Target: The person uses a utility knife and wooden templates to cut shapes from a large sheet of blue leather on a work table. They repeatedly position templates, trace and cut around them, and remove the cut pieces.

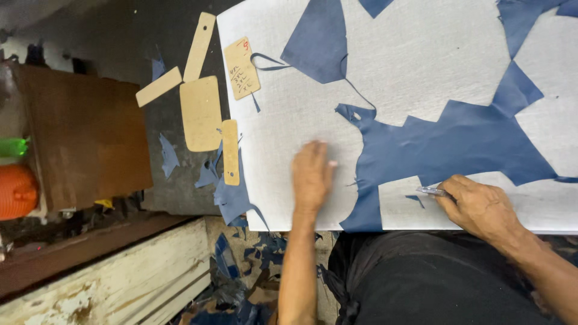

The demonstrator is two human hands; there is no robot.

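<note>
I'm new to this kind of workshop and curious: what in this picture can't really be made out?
- Tool in the right hand, head view: the fingers cover most of it, so its kind is unclear.
- Blue leather sheet: cut off by the top and right edges.
- Left hand: fingertips blurred.
- Orange object: cropped at the left edge.

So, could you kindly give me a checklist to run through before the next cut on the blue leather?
1. Left hand flat on the white cutting board, apart from the blade: ok.
2. Right hand has a grip on the small metal knife: ok.
3. Blue leather sheet lying flat: ok.
4. Tan cardboard pattern pieces off the leather: ok.
5. Blade sharpness: cannot tell.
</note>
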